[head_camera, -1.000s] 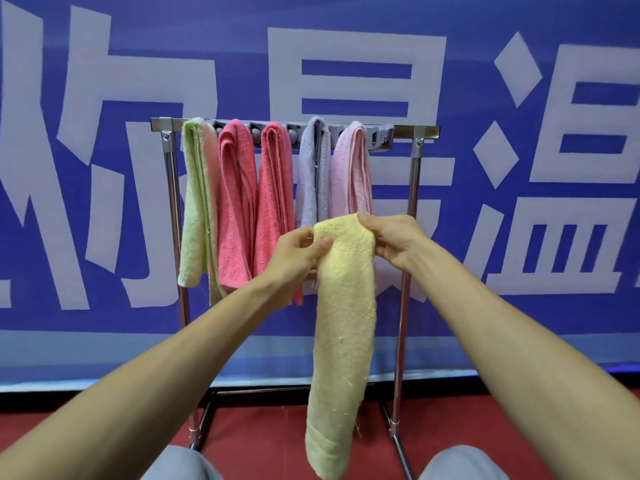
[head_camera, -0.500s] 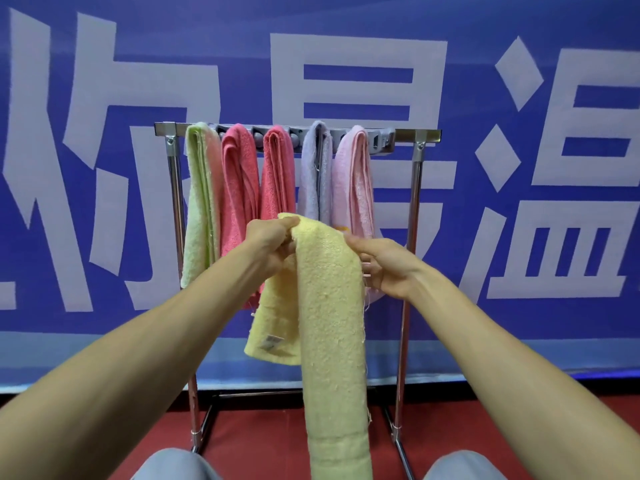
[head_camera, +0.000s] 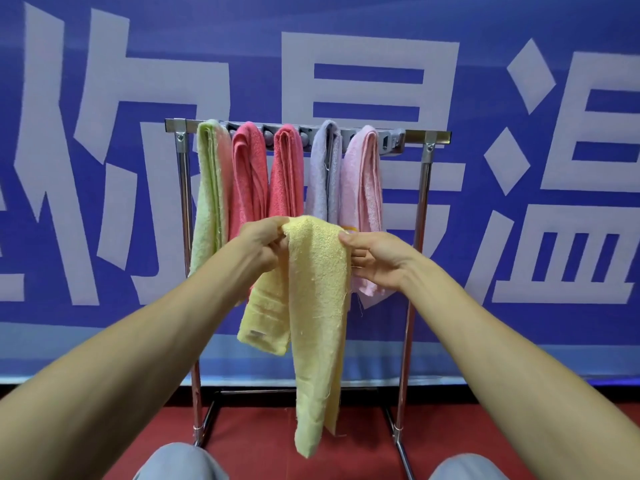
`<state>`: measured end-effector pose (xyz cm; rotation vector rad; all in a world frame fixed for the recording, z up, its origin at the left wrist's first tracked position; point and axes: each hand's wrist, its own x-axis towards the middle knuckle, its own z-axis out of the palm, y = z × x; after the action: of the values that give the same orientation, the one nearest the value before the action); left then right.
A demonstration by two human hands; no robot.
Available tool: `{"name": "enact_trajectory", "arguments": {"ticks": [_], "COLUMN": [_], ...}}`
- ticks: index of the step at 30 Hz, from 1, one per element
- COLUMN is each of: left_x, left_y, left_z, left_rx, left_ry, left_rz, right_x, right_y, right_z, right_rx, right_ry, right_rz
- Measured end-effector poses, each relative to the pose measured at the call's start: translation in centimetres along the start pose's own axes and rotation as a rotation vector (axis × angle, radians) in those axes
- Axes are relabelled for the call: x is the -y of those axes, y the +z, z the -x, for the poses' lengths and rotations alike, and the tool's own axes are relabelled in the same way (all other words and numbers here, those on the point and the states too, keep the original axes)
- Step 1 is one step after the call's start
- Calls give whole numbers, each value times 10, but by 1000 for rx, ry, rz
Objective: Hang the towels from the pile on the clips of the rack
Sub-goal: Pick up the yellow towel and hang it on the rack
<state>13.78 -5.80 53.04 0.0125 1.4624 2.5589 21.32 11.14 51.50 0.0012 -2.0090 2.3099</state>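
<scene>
Now I pinch the yellow towel at its folded top with my left hand and right hand, its length hanging straight down before the rack.

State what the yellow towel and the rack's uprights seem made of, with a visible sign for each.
Yellow towel: probably cotton terry, matte; fuzzy looped pile, stray threads along its edge.
Rack uprights: apparently polished metal tube; shiny streaked highlights.

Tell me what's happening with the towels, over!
Left hand, right hand pinch top of pale-yellow terry towel. Not on silver metal rack yet. Nothing in the way.
</scene>
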Motion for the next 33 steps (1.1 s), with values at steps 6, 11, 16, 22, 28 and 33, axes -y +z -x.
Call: {"name": "enact_trajectory", "arguments": {"ticks": [6, 11, 16, 22, 28, 33], "left_x": [1, 26, 47, 59, 48, 26], "left_y": [-9, -23, -30, -8, 16, 31], "left_z": [1, 3, 11, 22, 23, 19], "left_rx": [62, 219, 321, 272, 297, 404], "left_ry": [38, 74, 66, 233, 404, 420], "left_rz": [-58, -225, -331, -376, -459, -679], "right_x": [3, 7, 6, 11, 18, 25], "right_y": [7, 11, 9, -1, -28, -47], "right_z": [-4, -10, -12, -7, 6, 22], "right_rx": [-76, -199, -321, -377, -373, -457], "right_ry": [-85, -133, -143, -147, -115, -209], "right_rz": [-44, -188, -200, -217, 22, 640]}}
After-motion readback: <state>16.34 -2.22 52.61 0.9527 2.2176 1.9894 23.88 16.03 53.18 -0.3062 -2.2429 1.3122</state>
